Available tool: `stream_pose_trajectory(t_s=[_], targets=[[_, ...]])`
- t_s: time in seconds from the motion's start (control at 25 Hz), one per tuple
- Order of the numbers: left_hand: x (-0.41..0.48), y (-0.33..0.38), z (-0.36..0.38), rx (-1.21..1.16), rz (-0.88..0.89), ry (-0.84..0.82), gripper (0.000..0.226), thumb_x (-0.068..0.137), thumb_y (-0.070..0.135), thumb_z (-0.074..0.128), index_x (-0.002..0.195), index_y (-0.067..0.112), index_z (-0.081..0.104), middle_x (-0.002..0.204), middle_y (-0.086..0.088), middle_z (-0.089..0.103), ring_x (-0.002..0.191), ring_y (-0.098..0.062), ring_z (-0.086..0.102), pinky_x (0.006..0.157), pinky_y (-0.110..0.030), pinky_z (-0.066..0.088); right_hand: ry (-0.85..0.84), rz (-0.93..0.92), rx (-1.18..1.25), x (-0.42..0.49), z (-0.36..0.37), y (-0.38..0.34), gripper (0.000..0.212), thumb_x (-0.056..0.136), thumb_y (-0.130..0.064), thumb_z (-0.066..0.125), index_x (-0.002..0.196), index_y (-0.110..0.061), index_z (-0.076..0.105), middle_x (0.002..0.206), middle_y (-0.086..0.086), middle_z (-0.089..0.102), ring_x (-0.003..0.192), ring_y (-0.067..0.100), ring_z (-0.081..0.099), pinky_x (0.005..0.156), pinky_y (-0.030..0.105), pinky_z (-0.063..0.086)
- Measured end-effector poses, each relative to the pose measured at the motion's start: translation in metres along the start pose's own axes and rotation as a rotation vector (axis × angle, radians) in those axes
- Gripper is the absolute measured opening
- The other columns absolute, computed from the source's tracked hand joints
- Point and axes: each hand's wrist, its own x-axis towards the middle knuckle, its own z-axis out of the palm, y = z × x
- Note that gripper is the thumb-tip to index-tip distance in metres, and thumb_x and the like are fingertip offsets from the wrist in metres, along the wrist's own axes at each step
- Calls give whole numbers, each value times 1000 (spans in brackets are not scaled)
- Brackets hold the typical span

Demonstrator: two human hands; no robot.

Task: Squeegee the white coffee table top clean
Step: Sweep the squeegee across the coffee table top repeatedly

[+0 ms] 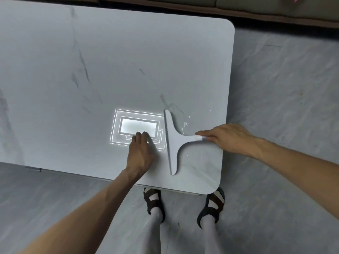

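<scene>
While the right hand point(231, 140) grips the squeegee point(174, 142) and left hand point(142, 153) lies flat, droplets point(185, 124) could slop off the table's point(128, 61) right edge.

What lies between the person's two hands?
Head view: a white T-shaped squeegee, blade beside the left hand, handle gripped by the right hand.
</scene>
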Motion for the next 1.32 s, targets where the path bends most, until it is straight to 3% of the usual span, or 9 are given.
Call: stream_pose_trajectory(t_s=[0.2, 0.32, 0.48, 0.72, 0.84, 1.0, 1.12, 1.2, 1.32], targets=[[8, 57, 8, 152, -17, -110, 54, 88, 3, 23, 141, -6, 28, 142, -21, 33, 125, -40, 37, 105, -48, 34, 71, 176, -48, -31, -24, 67, 34, 97, -53, 35, 127, -66, 39, 123, -12, 65, 98, 21, 65, 67, 28, 38], [8, 78, -3, 188, -72, -286, 57, 97, 13, 34, 148, -4, 19, 153, -24, 18, 140, -49, 22, 113, -59, 24, 88, 270, -54, -50, -39, 103, 33, 97, -52, 35, 127, -67, 39, 118, -8, 67, 97, 24, 64, 68, 30, 39], [10, 85, -7, 222, -52, -223, 48, 99, 9, 24, 142, -11, 26, 145, -24, 28, 137, -53, 25, 109, -63, 26, 107, 340, -35, -67, -55, 128, 35, 93, -60, 31, 126, -67, 41, 123, -9, 65, 106, 26, 61, 73, 33, 42], [5, 88, -13, 343, 11, -251, 47, 98, 6, 16, 141, -11, 25, 143, -24, 27, 133, -50, 29, 107, -60, 27, 214, 384, -41, -81, -82, 135, 51, 80, -71, 19, 124, -65, 45, 114, -8, 69, 98, 27, 63, 63, 31, 34], [4, 83, -24, 134, -49, -240, 48, 97, 22, 40, 140, -1, 33, 138, -20, 36, 121, -35, 44, 92, -39, 39, 247, 382, -15, -79, -91, 123, 51, 81, -71, 19, 124, -64, 45, 106, -8, 70, 83, 24, 61, 54, 27, 32], [-5, 48, -43, -262, -160, -89, 37, 93, 10, 43, 129, 2, 46, 114, -21, 65, 105, -39, 60, 83, -35, 43, 180, 345, 0, -67, -93, 75, 39, 89, -65, 27, 123, -67, 45, 92, -12, 70, 67, 14, 54, 49, 21, 28], [-18, 17, -53, -329, -172, -48, 33, 96, 11, 41, 128, 4, 51, 108, -21, 69, 103, -39, 62, 84, -38, 47, 90, 213, -3, -50, -80, 23, 33, 91, -63, 34, 122, -68, 42, 111, -19, 68, 86, 15, 64, 54, 22, 33], [-29, -1, -56, -352, -196, -49, 33, 100, 18, 40, 129, 6, 50, 110, -21, 68, 105, -39, 61, 87, -39, 48, 23, 99, -8, -38, -64, -18, 35, 89, -67, 32, 123, -68, 41, 125, -26, 60, 107, 12, 62, 67, 24, 37], [-43, -18, -47, -336, -221, -29, 33, 99, 15, 40, 129, 5, 48, 112, -22, 67, 106, -38, 61, 86, -38, 46, -82, -90, -39, -27, -35, -69, 35, 94, -61, 32, 128, -65, 38, 129, -24, 57, 115, 12, 57, 74, 25, 33]])
